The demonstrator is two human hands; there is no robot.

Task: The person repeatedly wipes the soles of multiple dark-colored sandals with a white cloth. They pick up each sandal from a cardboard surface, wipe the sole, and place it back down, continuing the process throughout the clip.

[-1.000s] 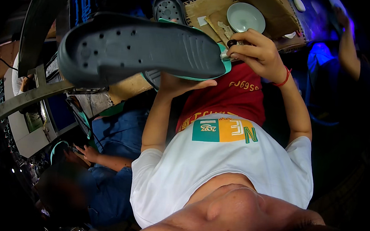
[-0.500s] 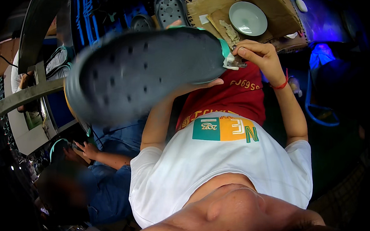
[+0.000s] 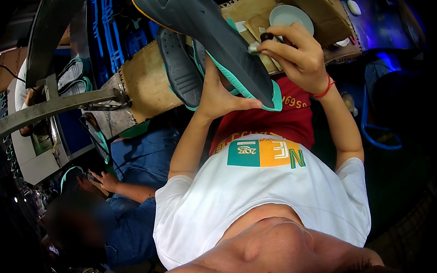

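Note:
My left hand is wrapped around a dark grey shoe sole with teal trim and an orange edge at its far end. The sole is tilted on its side, its teal-edged end pointing toward me, and the thumb presses near that end. Between the fingers of my right hand is a small tool with a dark end and a whitish tip; its exact kind is unclear. That tip is at or just beside the side of the sole; contact cannot be made out.
Grey perforated soles lie on a cardboard-covered surface beyond my left hand. A pale round bowl sits behind my right hand. At left are a curved metal bar, more shoes, and a co-worker's hands.
My left hand has turned the sole from flat, holed face showing, onto its side, swinging its far end up and away. My right hand has shifted slightly, from the sole's tip to its side.

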